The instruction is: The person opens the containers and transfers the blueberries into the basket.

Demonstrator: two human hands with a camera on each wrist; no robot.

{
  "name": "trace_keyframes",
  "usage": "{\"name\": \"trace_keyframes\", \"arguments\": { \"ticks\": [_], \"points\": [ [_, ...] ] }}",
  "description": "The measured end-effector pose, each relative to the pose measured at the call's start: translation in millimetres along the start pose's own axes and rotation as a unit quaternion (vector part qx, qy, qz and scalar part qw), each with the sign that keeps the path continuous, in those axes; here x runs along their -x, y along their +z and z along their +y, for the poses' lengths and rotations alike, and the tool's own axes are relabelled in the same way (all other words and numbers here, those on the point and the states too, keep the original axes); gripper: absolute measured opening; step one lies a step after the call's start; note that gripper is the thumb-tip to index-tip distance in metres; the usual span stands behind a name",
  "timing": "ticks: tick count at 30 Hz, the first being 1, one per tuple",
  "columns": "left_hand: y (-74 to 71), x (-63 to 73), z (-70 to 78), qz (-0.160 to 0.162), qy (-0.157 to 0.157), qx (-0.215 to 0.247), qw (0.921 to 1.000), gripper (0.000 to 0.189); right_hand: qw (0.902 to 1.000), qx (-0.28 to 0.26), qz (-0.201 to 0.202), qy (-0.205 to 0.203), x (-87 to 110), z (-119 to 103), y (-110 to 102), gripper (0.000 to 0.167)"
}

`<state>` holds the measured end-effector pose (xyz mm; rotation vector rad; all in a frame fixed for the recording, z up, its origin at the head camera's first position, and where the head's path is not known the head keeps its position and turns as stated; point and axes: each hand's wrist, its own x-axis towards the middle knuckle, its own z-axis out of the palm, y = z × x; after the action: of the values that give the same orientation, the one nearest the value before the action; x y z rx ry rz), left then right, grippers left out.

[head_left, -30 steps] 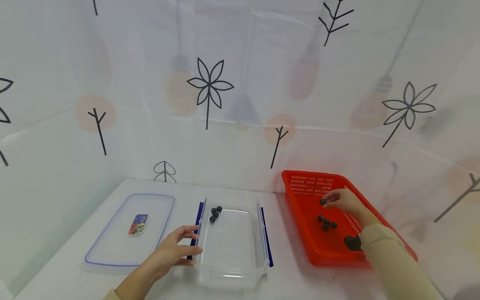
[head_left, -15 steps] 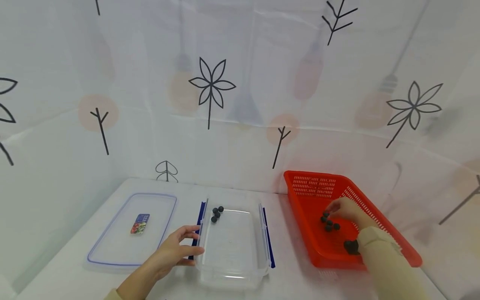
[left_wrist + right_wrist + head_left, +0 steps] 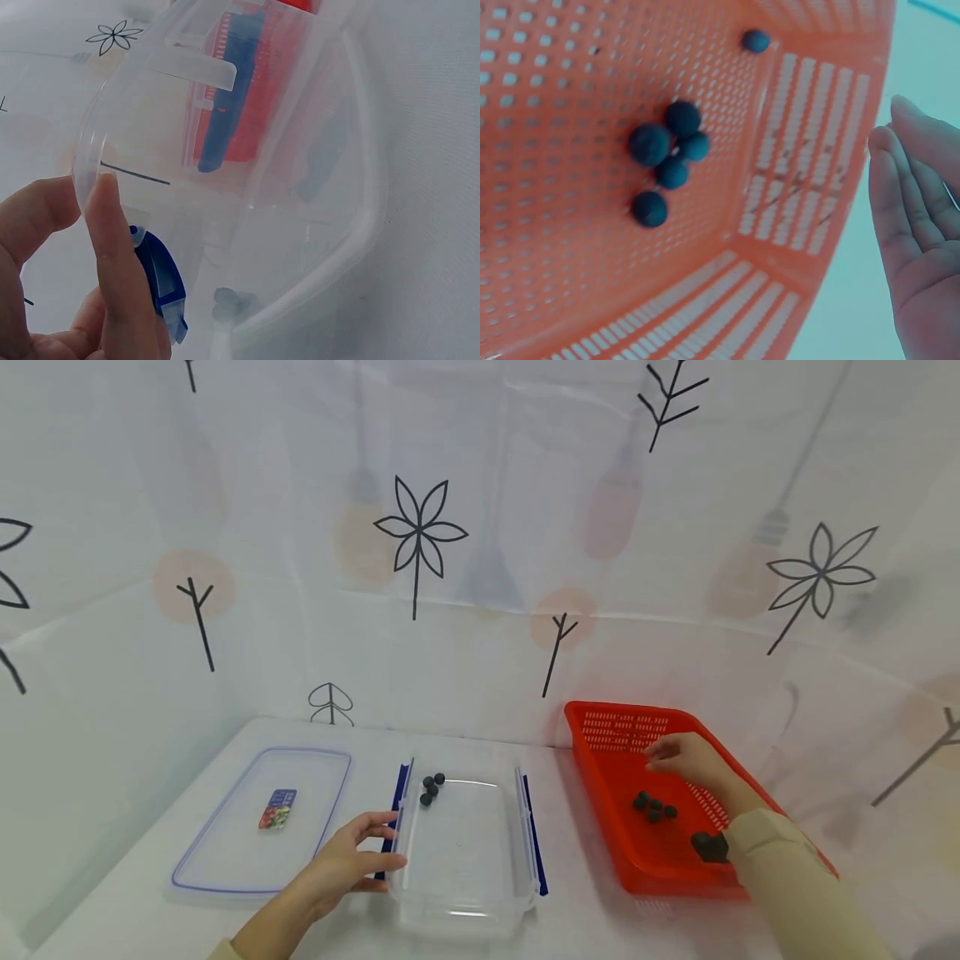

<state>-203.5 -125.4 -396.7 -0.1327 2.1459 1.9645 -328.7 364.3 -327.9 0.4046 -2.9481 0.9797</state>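
Observation:
My left hand grips the left rim of a clear plastic container, thumb and fingers on either side of the wall, near a blue side latch. Several small dark blue balls, blueberry-like, lie in its far left corner. Over the red basket, my right hand hovers with thumb and fingertips close together and nothing visible between them. Below it, more of the dark balls sit in a cluster on the basket floor, with one ball apart near the side wall.
A clear lid with a blue edge and a small colourful label lies left of the container. Behind the white table hangs a white patterned curtain. A strip of table separates container and basket.
My right hand carried a dark ball down to the cluster in the basket, let it go there and rose again. The left hand stayed on the container.

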Motion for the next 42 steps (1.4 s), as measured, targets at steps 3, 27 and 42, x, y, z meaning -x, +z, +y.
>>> {"name": "trace_keyframes", "arguments": {
  "ticks": [3, 27, 42],
  "points": [
    [-0.2, 0.0, 0.3, 0.002, -0.001, -0.001, 1.0000, 0.064, 0.9997, 0.001, 0.012, -0.023, -0.5, -15.0, 0.6, 0.025],
    [-1.5, 2.1, -0.1, -0.023, 0.010, 0.007, 0.9997, 0.066, 0.9950, -0.072, -0.023, -0.066, -19.4, -125.3, 38.4, 0.020],
    [0.4, 2.3, 0.3, -0.003, 0.001, -0.003, 1.0000, 0.064, 0.9816, -0.128, -0.064, -0.126, -36.7, -168.9, 84.3, 0.018]
  ]
}}
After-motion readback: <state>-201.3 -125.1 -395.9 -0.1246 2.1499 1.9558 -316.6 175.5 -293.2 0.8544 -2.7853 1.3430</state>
